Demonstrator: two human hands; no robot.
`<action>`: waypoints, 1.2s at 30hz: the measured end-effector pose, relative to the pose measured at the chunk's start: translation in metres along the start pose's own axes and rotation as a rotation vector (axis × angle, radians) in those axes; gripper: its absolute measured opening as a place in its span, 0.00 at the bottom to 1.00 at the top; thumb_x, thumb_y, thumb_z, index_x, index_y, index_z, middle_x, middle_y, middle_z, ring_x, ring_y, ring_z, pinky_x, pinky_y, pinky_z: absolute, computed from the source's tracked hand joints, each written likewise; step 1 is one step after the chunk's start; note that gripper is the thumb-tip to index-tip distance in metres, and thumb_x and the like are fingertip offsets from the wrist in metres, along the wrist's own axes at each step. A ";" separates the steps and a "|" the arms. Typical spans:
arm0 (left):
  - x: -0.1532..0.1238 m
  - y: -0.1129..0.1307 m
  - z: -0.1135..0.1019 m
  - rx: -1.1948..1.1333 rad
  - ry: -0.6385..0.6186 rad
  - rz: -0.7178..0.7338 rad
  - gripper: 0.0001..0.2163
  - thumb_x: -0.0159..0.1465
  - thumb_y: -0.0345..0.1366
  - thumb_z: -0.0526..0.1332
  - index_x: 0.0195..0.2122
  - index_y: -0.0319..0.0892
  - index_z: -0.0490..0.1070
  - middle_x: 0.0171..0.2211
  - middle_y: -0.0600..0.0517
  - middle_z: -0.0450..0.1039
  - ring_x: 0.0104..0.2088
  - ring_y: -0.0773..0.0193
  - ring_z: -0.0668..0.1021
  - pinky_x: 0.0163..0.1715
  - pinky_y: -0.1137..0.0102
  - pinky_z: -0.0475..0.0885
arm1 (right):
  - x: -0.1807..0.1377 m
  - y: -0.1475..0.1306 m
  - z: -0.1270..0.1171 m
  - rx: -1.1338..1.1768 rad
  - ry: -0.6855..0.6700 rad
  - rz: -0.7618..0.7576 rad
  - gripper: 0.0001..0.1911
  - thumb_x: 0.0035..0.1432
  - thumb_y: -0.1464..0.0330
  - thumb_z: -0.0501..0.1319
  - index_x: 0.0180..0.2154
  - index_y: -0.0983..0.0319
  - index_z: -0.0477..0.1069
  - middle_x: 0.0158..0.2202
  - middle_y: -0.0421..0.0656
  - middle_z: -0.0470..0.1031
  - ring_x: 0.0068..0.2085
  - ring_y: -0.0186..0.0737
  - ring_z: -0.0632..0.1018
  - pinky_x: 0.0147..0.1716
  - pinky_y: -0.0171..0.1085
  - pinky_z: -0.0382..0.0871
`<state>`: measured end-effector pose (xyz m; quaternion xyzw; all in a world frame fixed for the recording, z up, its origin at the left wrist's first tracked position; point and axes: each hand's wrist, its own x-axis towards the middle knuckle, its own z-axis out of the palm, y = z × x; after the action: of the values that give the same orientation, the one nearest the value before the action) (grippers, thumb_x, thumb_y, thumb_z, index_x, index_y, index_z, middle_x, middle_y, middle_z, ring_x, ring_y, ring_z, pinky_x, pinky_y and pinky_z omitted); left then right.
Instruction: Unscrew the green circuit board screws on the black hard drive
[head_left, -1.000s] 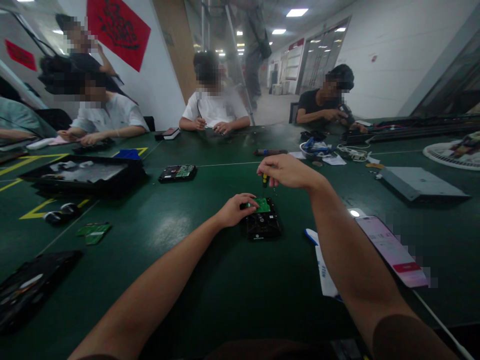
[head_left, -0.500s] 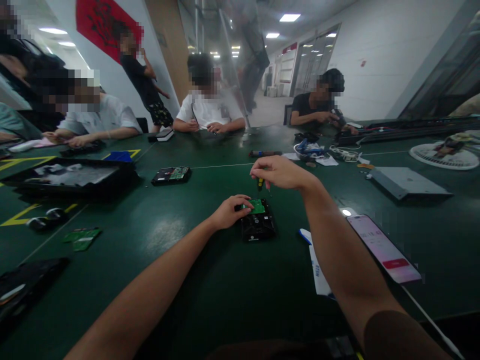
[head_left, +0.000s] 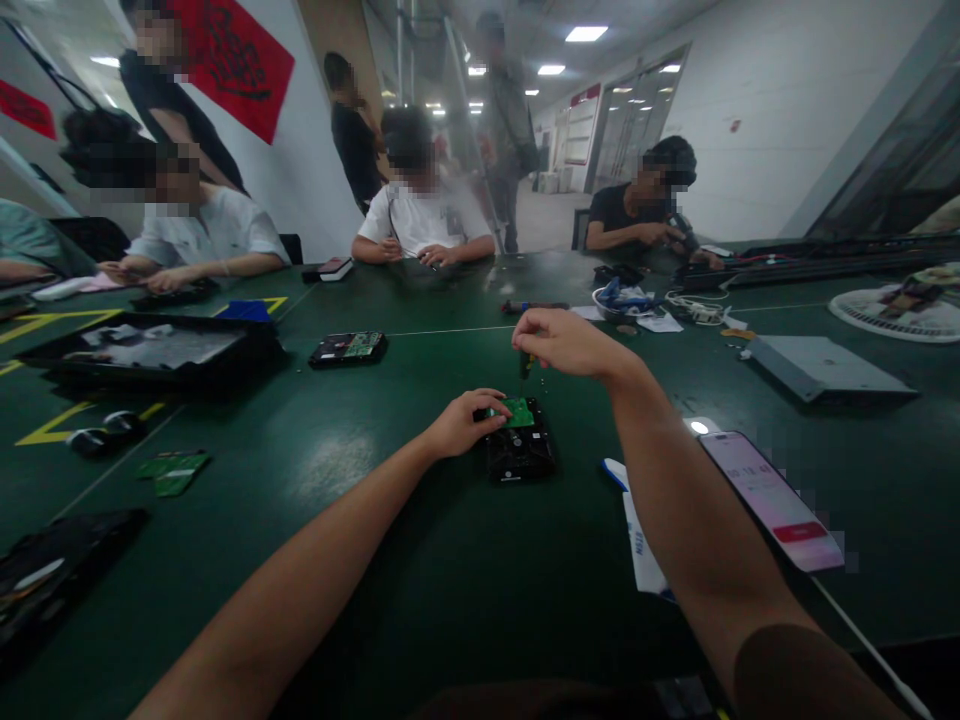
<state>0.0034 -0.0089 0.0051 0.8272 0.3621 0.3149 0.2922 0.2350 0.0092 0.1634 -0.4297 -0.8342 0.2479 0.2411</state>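
Note:
A black hard drive (head_left: 519, 458) with a green circuit board (head_left: 520, 411) at its far end lies flat on the green table in front of me. My left hand (head_left: 471, 422) steadies the drive from its left side, thumb and fingers on its edge and on the board. Over the drive's far end, my right hand (head_left: 559, 343) grips a screwdriver (head_left: 526, 364) with a dark and yellow handle. Its shaft points straight down at the board; whether the tip sits in a screw is too small to tell. A few tiny screws lie just beyond the drive.
A second hard drive (head_left: 348, 348) and a black tray (head_left: 150, 350) are to the left, with loose green boards (head_left: 174, 472) nearer me. At right lie a phone (head_left: 772, 500), a white-and-blue packet (head_left: 643, 545) and a grey metal box (head_left: 829, 372). Co-workers sit across the table.
The screwdriver in my right hand now stands more upright over the board. My left hand stays on the drive. The view has shifted slightly, and people standing in the background have moved.

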 end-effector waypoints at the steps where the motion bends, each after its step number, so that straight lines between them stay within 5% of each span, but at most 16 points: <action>1: 0.000 0.000 0.000 0.001 0.001 0.003 0.08 0.68 0.37 0.65 0.46 0.46 0.81 0.58 0.45 0.75 0.59 0.52 0.76 0.62 0.50 0.67 | 0.000 0.000 0.001 0.023 -0.012 -0.004 0.11 0.66 0.61 0.59 0.40 0.61 0.76 0.37 0.44 0.80 0.30 0.36 0.75 0.31 0.37 0.67; 7: 0.001 -0.001 0.001 0.001 0.001 0.012 0.08 0.69 0.36 0.64 0.46 0.46 0.81 0.58 0.45 0.75 0.58 0.53 0.77 0.62 0.50 0.68 | -0.001 0.002 -0.002 0.153 -0.148 -0.026 0.16 0.70 0.60 0.54 0.47 0.62 0.75 0.32 0.44 0.79 0.29 0.36 0.76 0.29 0.36 0.69; 14: 0.000 -0.004 0.001 0.007 -0.002 0.020 0.08 0.69 0.35 0.64 0.46 0.46 0.81 0.58 0.45 0.74 0.58 0.53 0.76 0.62 0.50 0.67 | -0.002 0.002 -0.006 -0.026 -0.027 -0.018 0.14 0.63 0.57 0.63 0.37 0.62 0.78 0.31 0.42 0.79 0.31 0.36 0.76 0.32 0.37 0.67; 24: 0.001 0.001 0.000 -0.013 0.007 0.034 0.08 0.69 0.36 0.64 0.46 0.45 0.81 0.57 0.44 0.75 0.59 0.52 0.76 0.62 0.51 0.68 | -0.003 0.002 -0.005 0.191 -0.182 -0.029 0.17 0.69 0.59 0.57 0.49 0.62 0.75 0.32 0.43 0.79 0.30 0.36 0.78 0.31 0.36 0.71; 31: 0.000 0.002 0.001 -0.015 0.008 0.025 0.08 0.68 0.34 0.64 0.46 0.46 0.81 0.58 0.44 0.75 0.60 0.53 0.75 0.62 0.51 0.68 | -0.001 0.001 -0.006 0.004 -0.047 -0.014 0.12 0.64 0.59 0.61 0.38 0.61 0.78 0.31 0.41 0.78 0.29 0.35 0.75 0.31 0.36 0.66; 36: 0.001 0.002 0.001 -0.007 0.013 0.031 0.07 0.68 0.34 0.64 0.45 0.46 0.81 0.58 0.44 0.75 0.60 0.53 0.76 0.62 0.51 0.68 | -0.002 0.001 -0.003 0.135 -0.121 -0.039 0.16 0.68 0.57 0.58 0.41 0.61 0.77 0.33 0.43 0.79 0.28 0.35 0.77 0.29 0.36 0.70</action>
<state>0.0055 -0.0095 0.0062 0.8298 0.3499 0.3260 0.2876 0.2378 0.0085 0.1648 -0.3804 -0.8368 0.3244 0.2233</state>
